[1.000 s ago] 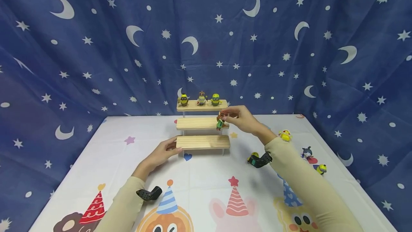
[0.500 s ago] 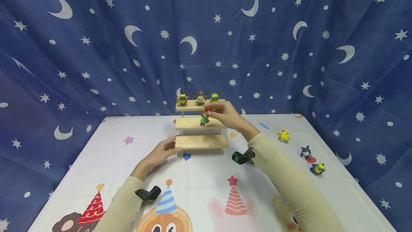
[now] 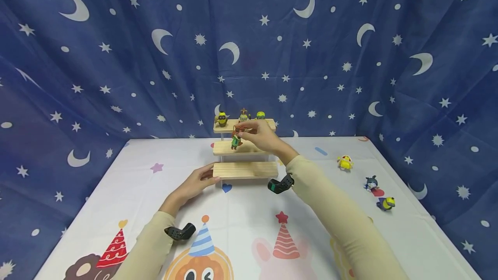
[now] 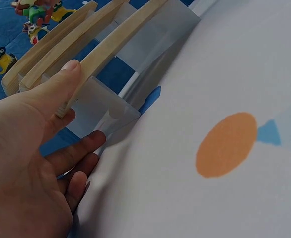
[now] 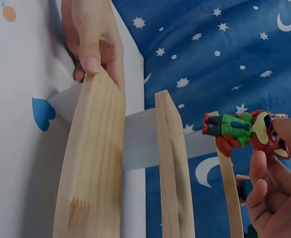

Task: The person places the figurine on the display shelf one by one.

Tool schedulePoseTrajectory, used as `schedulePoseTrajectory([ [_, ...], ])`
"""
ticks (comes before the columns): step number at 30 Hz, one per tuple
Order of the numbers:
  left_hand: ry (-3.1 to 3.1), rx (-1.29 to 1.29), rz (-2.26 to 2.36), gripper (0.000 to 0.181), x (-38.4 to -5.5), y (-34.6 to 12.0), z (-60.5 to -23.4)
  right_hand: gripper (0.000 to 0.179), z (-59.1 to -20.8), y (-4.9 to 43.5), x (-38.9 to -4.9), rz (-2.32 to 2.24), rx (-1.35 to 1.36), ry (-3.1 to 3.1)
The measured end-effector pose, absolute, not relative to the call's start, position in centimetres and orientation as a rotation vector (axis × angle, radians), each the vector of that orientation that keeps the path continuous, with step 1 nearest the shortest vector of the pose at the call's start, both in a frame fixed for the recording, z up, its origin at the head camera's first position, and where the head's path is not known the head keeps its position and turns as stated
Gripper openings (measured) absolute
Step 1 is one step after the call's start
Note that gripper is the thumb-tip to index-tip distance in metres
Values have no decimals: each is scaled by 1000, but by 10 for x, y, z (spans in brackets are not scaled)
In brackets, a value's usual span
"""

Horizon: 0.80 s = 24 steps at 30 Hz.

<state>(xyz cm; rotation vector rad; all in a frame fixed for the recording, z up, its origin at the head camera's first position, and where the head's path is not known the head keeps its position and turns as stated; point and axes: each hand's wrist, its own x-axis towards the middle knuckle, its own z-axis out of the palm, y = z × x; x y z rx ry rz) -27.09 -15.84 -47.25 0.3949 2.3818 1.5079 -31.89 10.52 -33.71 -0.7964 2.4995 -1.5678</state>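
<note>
My right hand (image 3: 265, 136) pinches a small fox figurine (image 5: 239, 128) by its head, between thumb and fingers. The fox has orange-red fur, a green shirt, a blue tie and dark trousers. It hangs feet down in front of the left part of the middle step of a three-tier wooden display stand (image 3: 246, 170). At the lowest step's left end, my left hand (image 3: 196, 186) grips the board, its thumb (image 4: 68, 74) on the front edge and a finger beneath. The other fingers lie loosely curled beside the clear side support (image 4: 98, 101).
Three yellow minion figurines stand on the top step, the left one (image 3: 221, 119) fully visible. At the right of the table lie a yellow figurine (image 3: 344, 163), a dark-hooded figurine (image 3: 371, 183) and a caped minion (image 3: 386, 203). A starry blue curtain (image 3: 249, 33) hangs behind.
My right hand has carried the fox figurine leftward along the middle step, from its right end to its left part. My left hand stays on the lowest step.
</note>
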Motion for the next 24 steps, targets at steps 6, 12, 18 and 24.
schedulePoseTrajectory([
  [6,2379,400,1521,77,-271,-159,-473,31,-344,93,-323,-1611,-808,2511],
  [12,2375,398,1516,77,-272,-159,-473,31,-350,81,-324,-1627,-813,2539],
  [18,2373,401,1512,79,-273,-160,-474,31,-349,68,-324,-1641,-836,2504],
  [24,2360,394,1530,81,-273,-159,-475,30,-350,56,-324,-1627,-820,2500],
])
